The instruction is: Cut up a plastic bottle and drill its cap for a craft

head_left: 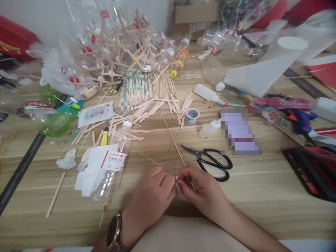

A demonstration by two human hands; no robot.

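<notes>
My left hand, with a watch on its wrist, is closed near the table's front edge. A thin thread runs from the table into its curled fingers. Fingertip to fingertip with it, my right hand is closed in a pinch. Something small and whitish shows between the two hands, too small to name. A thin bamboo stick passes under my right fingers; whether they grip it I cannot tell. Black-handled scissors lie just beyond my right hand, blades partly apart.
Left of my hands lies a clear plastic bottle beside white paper. Wooden sticks and many bottles pile up at the back. A thread spool, a glue bottle and a blurred-out phone stand or lie to the right.
</notes>
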